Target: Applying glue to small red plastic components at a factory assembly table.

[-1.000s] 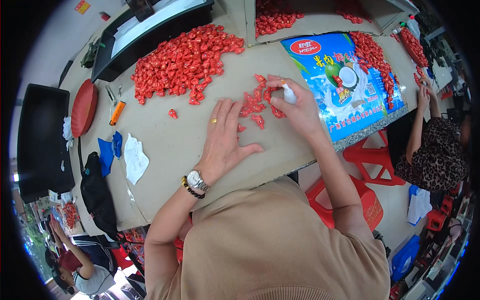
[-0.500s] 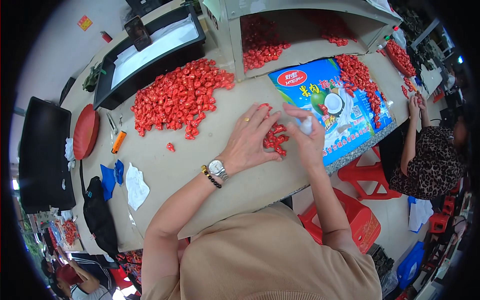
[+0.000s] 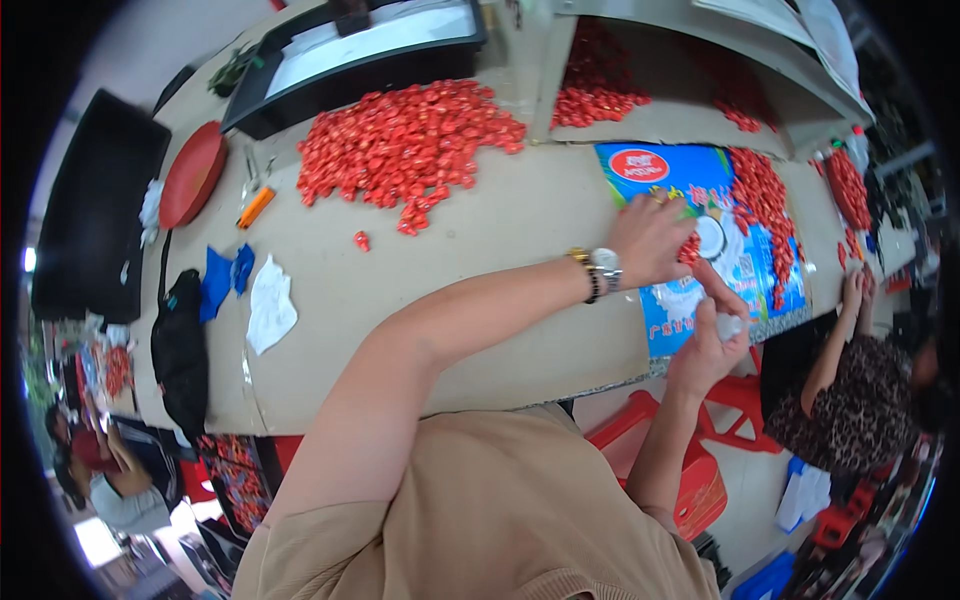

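My left hand [image 3: 650, 240], with a watch and bracelets at its wrist, reaches right over a blue printed sheet [image 3: 670, 300]. Its fingers are curved but apart, resting against a small cluster of shiny red pieces [image 3: 690, 249]. Just below, my right hand [image 3: 708, 345] has its index finger stretched toward that cluster. A small white object [image 3: 729, 326] is gripped in the right hand; its kind is hard to make out. More red pieces [image 3: 765, 205] lie on the sheet's right side, beyond both hands.
A large heap of red pieces [image 3: 400, 145] lies on the table left of the shelf box [image 3: 545, 85]. Behind it stands a black tray [image 3: 350, 98]. Left are a red dish [image 3: 192, 178], an orange cutter [image 3: 256, 208] and cloths [image 3: 270, 305]. Another person [image 3: 865, 370] sits at right.
Both hands have moved right, from the bare table onto the blue sheet, and the small red cluster has shifted with them. The white object is still in my right hand. The view has shifted too.
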Tool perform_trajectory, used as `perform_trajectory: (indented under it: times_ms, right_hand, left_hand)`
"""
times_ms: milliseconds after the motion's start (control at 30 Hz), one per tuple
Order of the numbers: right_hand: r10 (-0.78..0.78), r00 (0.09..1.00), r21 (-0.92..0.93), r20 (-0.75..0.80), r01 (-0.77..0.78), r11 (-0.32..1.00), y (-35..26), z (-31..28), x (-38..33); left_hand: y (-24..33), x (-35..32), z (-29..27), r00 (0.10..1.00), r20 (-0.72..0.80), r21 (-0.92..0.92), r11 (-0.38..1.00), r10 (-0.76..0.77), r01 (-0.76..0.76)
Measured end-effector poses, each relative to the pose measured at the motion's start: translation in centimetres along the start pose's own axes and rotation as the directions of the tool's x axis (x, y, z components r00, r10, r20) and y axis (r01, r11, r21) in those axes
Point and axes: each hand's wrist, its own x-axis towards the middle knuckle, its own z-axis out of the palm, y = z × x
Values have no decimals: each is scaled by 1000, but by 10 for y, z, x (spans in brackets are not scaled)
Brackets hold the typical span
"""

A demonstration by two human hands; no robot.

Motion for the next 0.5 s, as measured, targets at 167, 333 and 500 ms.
perform_trajectory:
  times_ms: [167,333,500]
  right_hand:
    - [-68,997,39,-47,70,997,-2,-11,-4]
    - [-100,992,115,-78,109,987,-7,-20,-1]
    - [-73,995,31,-67,75,997,-6,-41,-3]
  left_hand:
    - [14,35,36,994,-97,-7,998,57,-58]
    - [30,41,21,986,-127,-94,989,105,-117]
    - [6,-2,-47,983,-166,-199,974,73,-106]
